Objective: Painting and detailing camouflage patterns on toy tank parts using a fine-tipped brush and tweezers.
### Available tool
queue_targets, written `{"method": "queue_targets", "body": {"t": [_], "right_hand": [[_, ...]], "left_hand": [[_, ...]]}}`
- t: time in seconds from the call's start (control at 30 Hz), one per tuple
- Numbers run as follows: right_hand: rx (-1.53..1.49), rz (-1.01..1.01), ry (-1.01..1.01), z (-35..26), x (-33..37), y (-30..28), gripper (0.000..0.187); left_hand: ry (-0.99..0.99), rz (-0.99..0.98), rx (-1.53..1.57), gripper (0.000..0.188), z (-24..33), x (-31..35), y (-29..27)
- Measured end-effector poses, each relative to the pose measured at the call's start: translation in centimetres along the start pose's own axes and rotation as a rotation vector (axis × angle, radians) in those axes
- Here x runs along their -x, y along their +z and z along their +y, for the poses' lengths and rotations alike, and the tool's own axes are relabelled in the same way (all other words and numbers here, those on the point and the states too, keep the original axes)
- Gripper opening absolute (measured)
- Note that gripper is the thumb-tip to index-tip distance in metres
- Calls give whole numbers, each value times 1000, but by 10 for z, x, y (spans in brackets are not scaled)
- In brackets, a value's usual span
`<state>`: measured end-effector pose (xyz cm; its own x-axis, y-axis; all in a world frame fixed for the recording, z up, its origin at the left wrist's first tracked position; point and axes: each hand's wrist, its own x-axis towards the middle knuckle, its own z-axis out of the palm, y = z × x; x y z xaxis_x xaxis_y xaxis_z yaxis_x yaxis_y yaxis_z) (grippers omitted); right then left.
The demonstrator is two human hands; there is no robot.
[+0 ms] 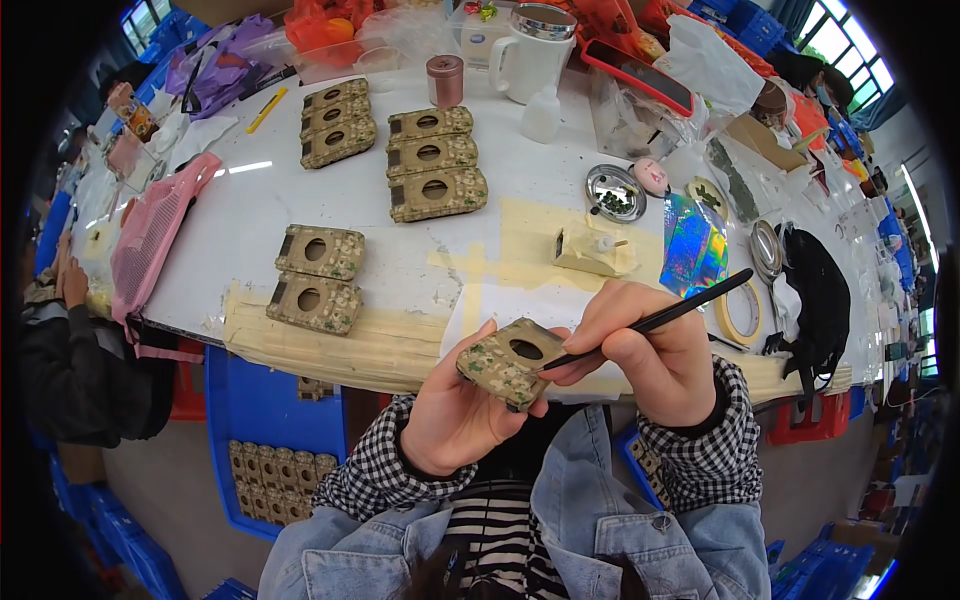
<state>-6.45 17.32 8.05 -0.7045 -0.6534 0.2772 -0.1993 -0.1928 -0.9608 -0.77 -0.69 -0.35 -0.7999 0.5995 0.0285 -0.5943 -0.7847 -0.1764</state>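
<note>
My left hand [453,415] is closed around a camouflage-painted toy tank hull [495,371], holding it tilted above the table's front edge. A round dark hole opens in the hull's top. My right hand [650,350] grips a slim black pen-like tool [695,298] between thumb and fingers. Its thin tip is at the hull's top, beside the hole; whether it touches I cannot tell. Two similar hulls [318,252] stand to the left, and further rows of hulls [437,190] stand behind them.
Beyond my hands are a taped block [590,252], a round metal dish [614,207] with green bits, and a masking tape roll [757,312]. A white mug [532,70] and a phone [637,76] are at the back. Blue crate [222,400] below holds more hulls; another person's hand [74,283] is far left.
</note>
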Motion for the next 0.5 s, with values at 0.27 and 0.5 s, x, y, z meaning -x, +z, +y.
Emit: {"method": "queue_targets", "body": {"t": [0.27, 0.5], "right_hand": [[82, -27, -34, -2, -2, -2, 16], [61, -21, -21, -2, -2, -1, 16]], "left_hand": [[0, 34, -27, 53, 1, 0, -2], [-20, 104, -55, 54, 3, 2, -1]]}}
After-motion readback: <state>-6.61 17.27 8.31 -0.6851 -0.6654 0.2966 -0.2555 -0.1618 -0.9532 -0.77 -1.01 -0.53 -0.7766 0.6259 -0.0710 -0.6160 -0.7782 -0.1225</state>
